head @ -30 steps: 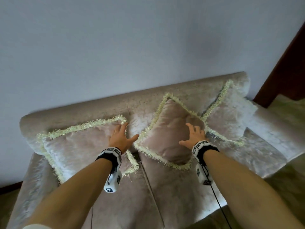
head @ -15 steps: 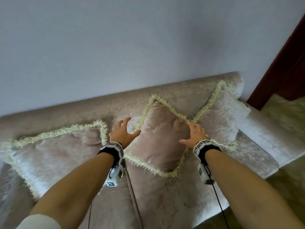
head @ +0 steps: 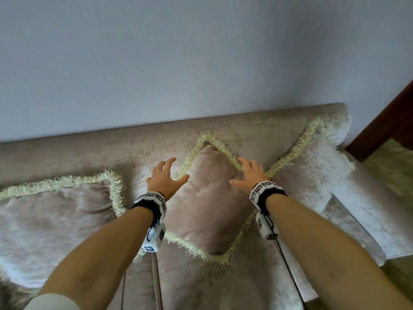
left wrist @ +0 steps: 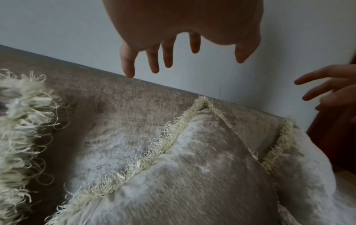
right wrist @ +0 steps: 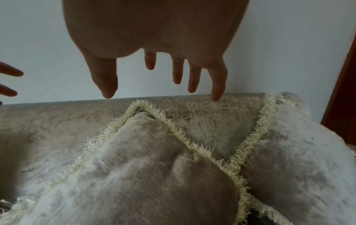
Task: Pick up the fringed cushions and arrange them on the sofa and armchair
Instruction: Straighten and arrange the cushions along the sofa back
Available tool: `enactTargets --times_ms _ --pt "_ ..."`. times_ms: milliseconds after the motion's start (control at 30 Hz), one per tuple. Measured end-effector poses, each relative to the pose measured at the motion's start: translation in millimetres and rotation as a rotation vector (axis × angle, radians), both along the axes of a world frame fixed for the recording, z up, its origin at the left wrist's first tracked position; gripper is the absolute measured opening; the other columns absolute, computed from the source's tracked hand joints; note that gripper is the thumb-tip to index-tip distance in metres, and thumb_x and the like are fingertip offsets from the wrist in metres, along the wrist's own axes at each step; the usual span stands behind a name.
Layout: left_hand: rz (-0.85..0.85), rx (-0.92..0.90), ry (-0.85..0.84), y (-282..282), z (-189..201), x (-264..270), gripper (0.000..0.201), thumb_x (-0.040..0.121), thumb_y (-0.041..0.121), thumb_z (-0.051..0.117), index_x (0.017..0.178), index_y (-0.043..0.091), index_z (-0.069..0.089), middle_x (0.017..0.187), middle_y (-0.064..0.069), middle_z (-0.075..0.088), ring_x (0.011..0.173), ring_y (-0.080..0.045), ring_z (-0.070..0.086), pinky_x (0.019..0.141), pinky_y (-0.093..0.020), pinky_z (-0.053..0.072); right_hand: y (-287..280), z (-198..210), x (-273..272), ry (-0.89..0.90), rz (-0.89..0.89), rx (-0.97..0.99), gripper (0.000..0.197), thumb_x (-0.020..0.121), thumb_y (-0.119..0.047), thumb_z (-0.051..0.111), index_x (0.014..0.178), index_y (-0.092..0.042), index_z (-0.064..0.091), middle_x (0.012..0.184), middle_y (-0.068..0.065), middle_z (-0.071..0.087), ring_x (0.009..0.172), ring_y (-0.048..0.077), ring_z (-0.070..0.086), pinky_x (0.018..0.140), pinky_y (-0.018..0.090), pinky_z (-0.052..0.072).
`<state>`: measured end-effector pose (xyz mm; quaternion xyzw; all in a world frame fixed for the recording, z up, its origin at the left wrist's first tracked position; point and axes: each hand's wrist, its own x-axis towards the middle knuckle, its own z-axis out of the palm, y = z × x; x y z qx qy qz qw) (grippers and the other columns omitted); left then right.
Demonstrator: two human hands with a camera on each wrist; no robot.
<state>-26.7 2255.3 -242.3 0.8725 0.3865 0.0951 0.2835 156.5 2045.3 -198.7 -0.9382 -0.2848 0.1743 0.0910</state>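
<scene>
The middle cushion [head: 207, 204], plush beige with cream fringe, stands on 1 corner against the sofa [head: 145, 144]; left hand [head: 164, 179] and right hand [head: 249, 175], fingers spread wide, seemingly hover above it.

Middle cushion [head: 207, 198] is leaning on the sofa [head: 223, 283] backrest between left hand [head: 164, 179] and right hand [head: 250, 174]. Left cushion [head: 55, 215] is lying beyond the left hand; right cushion [head: 312, 175] is standing beyond the right.

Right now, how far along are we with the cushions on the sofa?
Done, by the look of it: three fringed cushions lean on the sofa back, the left cushion lying wide, the middle cushion and right cushion set corner-up. In hand: nothing; the left hand and right hand hover open beside the middle one. Left: the armchair, which is not in view.
</scene>
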Motion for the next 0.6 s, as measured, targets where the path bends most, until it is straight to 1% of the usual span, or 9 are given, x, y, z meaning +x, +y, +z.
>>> enactTargets --times_ms 67,100,200,267,333,367,433,500,600 --pt "0.043 -0.009 0.018 6.4 -4.6 4.9 0.075 0.081 0.065 0.059 0.145 0.038 0.03 0.154 -0.003 0.031 0.14 -0.026 0.031 0.109 -0.056 0.032 10.4 -2.5 15.0 0.005 0.013 -0.017 0.084 0.085 -0.051 0.065 0.152 -0.037 0.016 0.158 0.007 0.016 0.146 0.035 0.014 0.111 0.06 0.029" --pt "0.061 -0.015 0.031 9.5 -8.2 7.0 0.076 0.081 0.065 0.059 0.145 0.038 0.029 0.153 -0.003 0.032 0.139 -0.026 0.031 0.109 -0.056 0.032 16.5 -4.7 21.7 0.007 0.029 -0.027 0.085 0.085 -0.052 0.066 0.152 -0.037 0.016 0.159 0.007 0.016 0.147 0.035 0.014 0.111 0.06 0.027" --pt "0.117 -0.037 0.067 14.0 -21.7 11.9 0.077 0.08 0.068 0.058 0.145 0.038 0.029 0.152 -0.002 0.033 0.137 -0.026 0.034 0.108 -0.055 0.034 33.7 -14.8 39.0 0.02 0.107 -0.042 0.086 0.083 -0.053 0.067 0.151 -0.037 0.018 0.158 0.007 0.019 0.145 0.034 0.02 0.111 0.062 0.028" --pt "0.164 -0.041 0.09 13.7 -30.0 16.2 0.078 0.08 0.068 0.057 0.145 0.037 0.029 0.153 -0.003 0.033 0.138 -0.026 0.034 0.108 -0.053 0.034 44.1 -24.0 50.2 0.04 0.166 -0.05 0.085 0.083 -0.051 0.067 0.151 -0.037 0.018 0.158 0.006 0.017 0.145 0.035 0.018 0.11 0.063 0.028" --pt "0.219 -0.074 0.11 10.5 -37.1 20.1 0.078 0.081 0.068 0.057 0.146 0.037 0.028 0.151 -0.005 0.036 0.135 -0.028 0.039 0.107 -0.053 0.036 53.7 -32.3 61.6 0.053 0.236 -0.074 0.085 0.084 -0.051 0.066 0.152 -0.036 0.017 0.159 0.007 0.013 0.146 0.035 0.014 0.113 0.062 0.026" --pt "0.239 -0.09 0.126 8.7 -40.2 22.0 0.078 0.081 0.068 0.056 0.147 0.036 0.026 0.148 -0.005 0.041 0.13 -0.029 0.045 0.105 -0.052 0.039 59.8 -35.7 68.0 0.058 0.273 -0.083 0.085 0.085 -0.052 0.066 0.153 -0.036 0.017 0.159 0.008 0.012 0.147 0.035 0.011 0.112 0.06 0.024" --pt "0.27 -0.116 0.172 5.0 -47.1 24.0 0.079 0.082 0.07 0.054 0.147 0.036 0.024 0.141 -0.005 0.05 0.119 -0.029 0.056 0.1 -0.05 0.044 73.7 -47.2 81.9 0.059 0.345 -0.097 0.086 0.084 -0.054 0.065 0.153 -0.036 0.016 0.159 0.008 0.012 0.147 0.034 0.01 0.112 0.058 0.024" --pt "0.309 -0.133 0.202 3.1 -55.0 24.3 0.08 0.08 0.073 0.053 0.145 0.037 0.024 0.136 -0.004 0.054 0.115 -0.028 0.058 0.096 -0.049 0.046 88.8 -58.4 93.1 0.041 0.419 -0.125 0.088 0.083 -0.055 0.066 0.152 -0.036 0.016 0.159 0.008 0.014 0.147 0.035 0.013 0.114 0.058 0.026" --pt "0.371 -0.163 0.21 4.5 -64.4 23.4 0.078 0.08 0.073 0.053 0.144 0.038 0.027 0.135 -0.005 0.054 0.116 -0.028 0.057 0.094 -0.047 0.046 114.6 -69.4 102.8 -0.031 0.531 -0.166 0.09 0.082 -0.055 0.066 0.153 -0.033 0.015 0.158 0.008 0.017 0.146 0.033 0.014 0.115 0.054 0.025"
